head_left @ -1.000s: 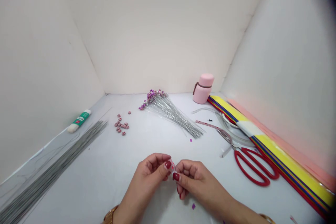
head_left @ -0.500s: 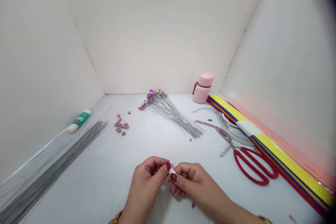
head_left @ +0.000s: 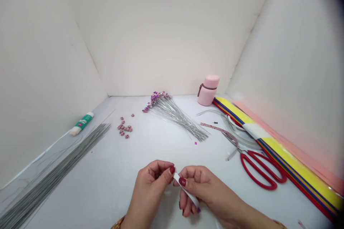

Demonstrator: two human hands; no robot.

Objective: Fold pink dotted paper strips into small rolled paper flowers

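Near the front of the table, my left hand point(head_left: 154, 182) pinches one end of a narrow white paper strip point(head_left: 191, 198) between thumb and forefinger. My right hand point(head_left: 205, 185) grips the same strip just beside it, thumb on top. From there the strip slants down across the right fingers toward me. The pinched end is mostly covered by the left thumb, so its shape is hard to make out. A small purple piece point(head_left: 198, 210) lies by the strip's lower part. Several small pinkish folded paper stars point(head_left: 127, 128) lie beyond my left hand.
Grey wires point(head_left: 57, 171) lie at left beside a glue stick point(head_left: 82, 123). Wire stems with purple tips point(head_left: 177, 116) rest at the back, near a pink bottle point(head_left: 208, 91). Red-handled scissors point(head_left: 262, 170), a patterned strip point(head_left: 215, 127) and coloured paper strips point(head_left: 279, 150) are at right.
My right hand has shifted slightly, and a longer length of the white strip now shows across its fingers. The left hand keeps its pinch in nearly the same place.
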